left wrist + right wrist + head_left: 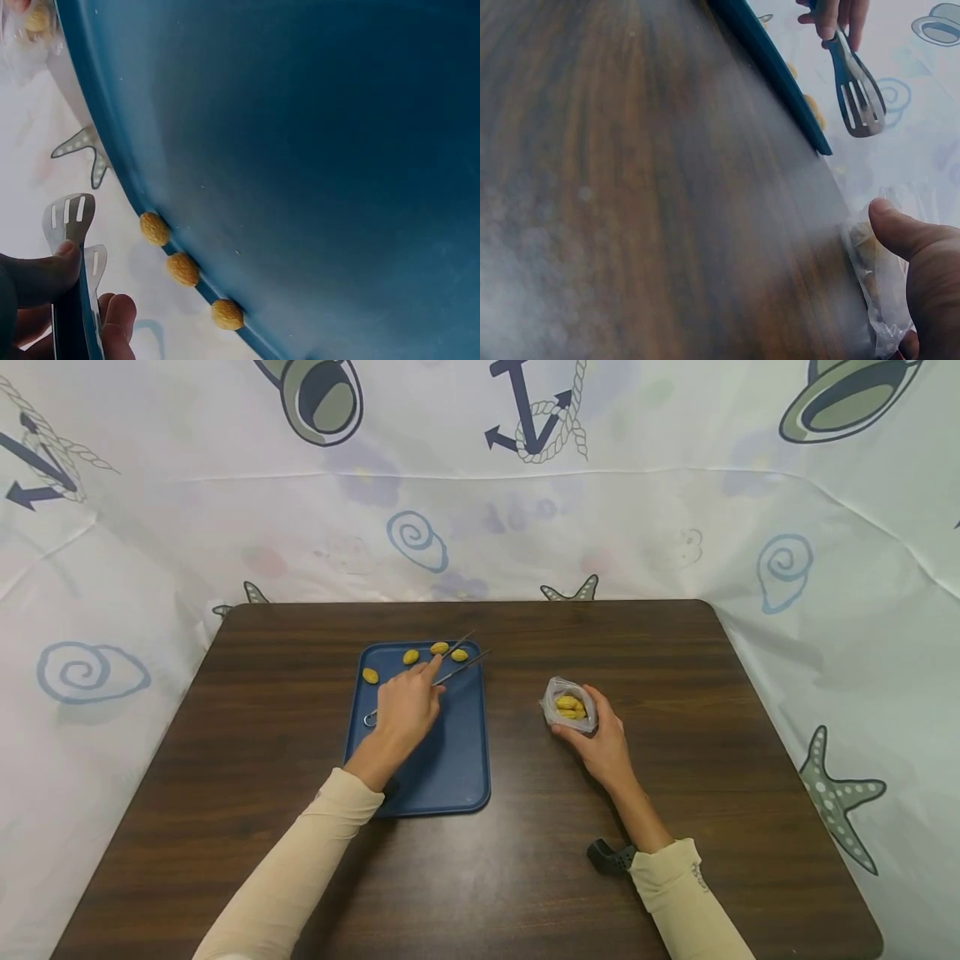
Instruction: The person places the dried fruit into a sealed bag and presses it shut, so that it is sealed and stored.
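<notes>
My left hand (pixel 407 708) grips metal slotted tongs (pixel 463 667) above the far part of a blue tray (pixel 457 760). The tongs' two tips stand apart, with nothing held between them in the left wrist view. Several yellow-brown, wrinkled oval pieces that look like nuts (pixel 410 657) lie along the tray's far and left edges; one shows between the tong arms in the head view. To the right of the tray, my right hand (pixel 606 747) holds a clear plastic bag (pixel 550 702), thumb and fingers around its sides. More of the same pieces (pixel 568 703) lie inside its open mouth.
The tray sits on a dark wood-patterned table (pixel 540 877), left of its middle. A white cloth (pixel 480 527) printed with anchors, shells and starfish hangs behind and along both sides. A black band (pixel 609 857) sits at the right wrist.
</notes>
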Demonstrator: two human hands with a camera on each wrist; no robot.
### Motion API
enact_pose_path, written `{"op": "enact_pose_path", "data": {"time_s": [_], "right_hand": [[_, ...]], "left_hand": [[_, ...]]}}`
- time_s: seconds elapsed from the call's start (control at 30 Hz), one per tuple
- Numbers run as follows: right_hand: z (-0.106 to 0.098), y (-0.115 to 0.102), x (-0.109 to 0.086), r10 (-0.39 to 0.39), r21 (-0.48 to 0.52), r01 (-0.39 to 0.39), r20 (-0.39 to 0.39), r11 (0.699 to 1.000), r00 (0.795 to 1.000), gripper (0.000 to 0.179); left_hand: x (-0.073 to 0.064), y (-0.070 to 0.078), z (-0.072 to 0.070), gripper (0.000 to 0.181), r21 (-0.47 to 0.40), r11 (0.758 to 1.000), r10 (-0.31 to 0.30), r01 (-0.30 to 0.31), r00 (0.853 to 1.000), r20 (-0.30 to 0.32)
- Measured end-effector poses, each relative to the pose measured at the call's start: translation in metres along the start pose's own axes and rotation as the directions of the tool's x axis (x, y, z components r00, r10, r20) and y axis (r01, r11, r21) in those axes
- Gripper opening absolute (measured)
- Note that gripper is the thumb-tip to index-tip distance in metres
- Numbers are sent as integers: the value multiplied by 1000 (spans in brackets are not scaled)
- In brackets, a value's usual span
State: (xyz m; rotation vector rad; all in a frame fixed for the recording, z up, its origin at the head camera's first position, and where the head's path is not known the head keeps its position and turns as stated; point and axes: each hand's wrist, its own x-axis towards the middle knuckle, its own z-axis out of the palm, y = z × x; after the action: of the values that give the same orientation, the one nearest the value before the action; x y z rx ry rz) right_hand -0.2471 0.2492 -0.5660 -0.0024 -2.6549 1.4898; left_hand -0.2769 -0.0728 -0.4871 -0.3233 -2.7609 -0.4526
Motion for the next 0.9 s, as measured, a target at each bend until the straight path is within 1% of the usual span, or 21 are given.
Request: {"op": "enact_pose_path", "data": {"time_s": [0.13, 0.33, 0.53, 0.9], "right_hand": [[-1, 0, 1, -7, -7, 7, 3, 1000, 1000, 90], [0, 1, 1, -12, -12, 12, 3, 1000, 1000, 89], [0, 3, 2, -25, -17, 25, -7, 1000, 1000, 89], [-1, 0, 0, 11, -25, -11, 5, 1000, 1000, 90]], "left_hand": [[3, -3, 1, 46, -2, 1000, -11, 11, 1000, 9], [7, -8, 4, 47, 19, 999, -28, 27, 999, 37], [9, -10, 7, 46, 15, 999, -37, 36, 998, 57], [9, -15, 12, 46, 34, 997, -78, 75, 992, 99]]}}
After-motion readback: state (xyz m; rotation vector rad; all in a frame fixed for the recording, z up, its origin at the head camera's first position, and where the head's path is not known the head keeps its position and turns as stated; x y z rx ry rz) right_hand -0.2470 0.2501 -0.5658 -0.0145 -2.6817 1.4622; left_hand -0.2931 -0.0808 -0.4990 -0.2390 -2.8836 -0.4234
